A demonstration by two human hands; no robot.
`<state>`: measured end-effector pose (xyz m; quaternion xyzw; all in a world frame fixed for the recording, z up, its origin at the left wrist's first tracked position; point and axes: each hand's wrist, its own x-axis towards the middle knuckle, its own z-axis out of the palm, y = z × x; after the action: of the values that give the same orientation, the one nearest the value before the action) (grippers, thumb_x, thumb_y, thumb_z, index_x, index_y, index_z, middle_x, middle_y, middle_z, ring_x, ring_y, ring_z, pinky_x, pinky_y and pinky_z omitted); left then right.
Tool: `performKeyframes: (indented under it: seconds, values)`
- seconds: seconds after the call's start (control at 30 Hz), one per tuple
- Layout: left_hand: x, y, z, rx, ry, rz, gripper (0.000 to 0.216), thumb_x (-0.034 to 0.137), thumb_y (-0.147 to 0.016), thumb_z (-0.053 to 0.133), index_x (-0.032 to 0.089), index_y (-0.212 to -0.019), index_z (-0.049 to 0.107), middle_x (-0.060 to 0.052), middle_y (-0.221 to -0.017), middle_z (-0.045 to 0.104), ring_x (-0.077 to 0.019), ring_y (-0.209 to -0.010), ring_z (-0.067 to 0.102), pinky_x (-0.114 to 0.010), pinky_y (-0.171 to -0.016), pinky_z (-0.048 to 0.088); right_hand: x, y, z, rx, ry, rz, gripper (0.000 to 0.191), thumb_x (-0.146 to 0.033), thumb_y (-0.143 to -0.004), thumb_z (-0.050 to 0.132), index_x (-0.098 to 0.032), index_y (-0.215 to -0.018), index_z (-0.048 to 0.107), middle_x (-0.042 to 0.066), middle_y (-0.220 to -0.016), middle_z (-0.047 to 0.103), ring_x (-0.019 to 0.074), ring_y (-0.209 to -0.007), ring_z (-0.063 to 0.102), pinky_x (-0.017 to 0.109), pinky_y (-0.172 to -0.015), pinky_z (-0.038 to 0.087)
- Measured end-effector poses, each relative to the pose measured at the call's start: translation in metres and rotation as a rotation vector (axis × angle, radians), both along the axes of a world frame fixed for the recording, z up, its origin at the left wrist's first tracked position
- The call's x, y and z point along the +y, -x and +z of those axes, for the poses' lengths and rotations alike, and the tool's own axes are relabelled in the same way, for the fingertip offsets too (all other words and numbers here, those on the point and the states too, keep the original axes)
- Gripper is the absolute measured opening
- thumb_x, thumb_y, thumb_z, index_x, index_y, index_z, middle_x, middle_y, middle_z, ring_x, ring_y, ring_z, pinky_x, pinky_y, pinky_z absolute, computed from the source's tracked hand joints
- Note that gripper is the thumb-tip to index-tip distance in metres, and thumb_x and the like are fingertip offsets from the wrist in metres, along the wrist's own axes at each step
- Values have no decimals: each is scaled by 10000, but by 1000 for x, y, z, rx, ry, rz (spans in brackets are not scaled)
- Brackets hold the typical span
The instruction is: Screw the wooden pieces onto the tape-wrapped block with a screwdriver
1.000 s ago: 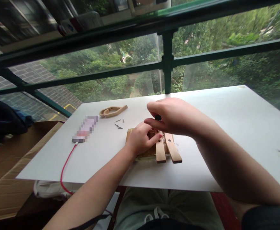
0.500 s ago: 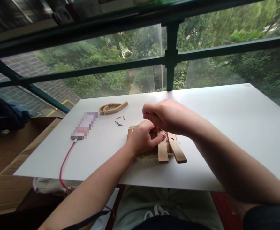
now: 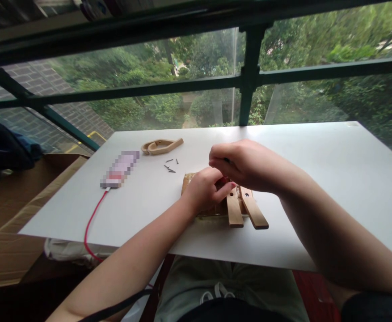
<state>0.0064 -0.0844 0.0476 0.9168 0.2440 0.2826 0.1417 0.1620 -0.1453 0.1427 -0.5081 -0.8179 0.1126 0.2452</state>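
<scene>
A small wooden assembly [image 3: 246,210] with two flat slats sticking out toward me lies on the white tabletop [image 3: 316,170]. My left hand [image 3: 204,190] presses down on its left part, fingers curled over the wood. My right hand [image 3: 242,163] hovers just above the same spot, fingers pinched round a small dark tool whose tip is hidden. Several tiny dark screws [image 3: 170,166] lie loose to the upper left of the assembly.
A curved wooden piece [image 3: 161,146] rests near the far edge. A blurred phone [image 3: 120,169] with a red cable [image 3: 90,228] lies at the left. A cardboard box [image 3: 18,214] stands left of the table. Green window bars run behind.
My right hand has sunk lower and closed tighter over the assembly, hiding the dark tool top seen earlier. The view has shifted slightly left. My left hand keeps its hold.
</scene>
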Motion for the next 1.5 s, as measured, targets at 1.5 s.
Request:
performKeyframes:
  seconds: [1.5]
  values:
    - [-8, 5, 13, -3, 53, -66, 108, 194, -709, 581, 209, -815, 591, -44, -871, 642, -200, -814, 579, -318, -774, 469, -36, -6, -5, -224, 5, -305, 38, -226, -843, 447, -216, -849, 410, 1, -684, 571, 110, -552, 396, 251, -520, 214]
